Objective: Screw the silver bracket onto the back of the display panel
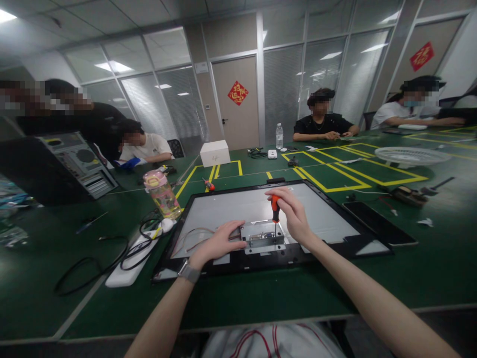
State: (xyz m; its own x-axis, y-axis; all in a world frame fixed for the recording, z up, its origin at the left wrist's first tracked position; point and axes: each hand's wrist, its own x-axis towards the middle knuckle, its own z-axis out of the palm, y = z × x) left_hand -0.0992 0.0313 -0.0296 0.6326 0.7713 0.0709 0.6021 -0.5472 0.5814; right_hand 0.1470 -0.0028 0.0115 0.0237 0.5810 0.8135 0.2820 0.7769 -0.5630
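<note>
A flat display panel (219, 201) with a black frame lies back side up on the green table, and a metal bracket (264, 247) sits near its front edge. In my right hand (292, 211) is a red and black screwdriver (275, 209), held upright with its tip down on the bracket's right part. Resting at the bracket's left side, my left hand (219, 241) has its thumb and fingers stretched apart, and its wrist wears a watch. Thin wires (192, 237) run over the panel beside this hand. The screw under the tip is too small to make out.
Left of the panel stand a clear drink bottle (164, 196), a white power strip (126, 268) with black cables and a computer tower (70, 166). A black phone-like slab (378, 223) lies at right. A white box (215, 154) stands behind; several people sit around the table.
</note>
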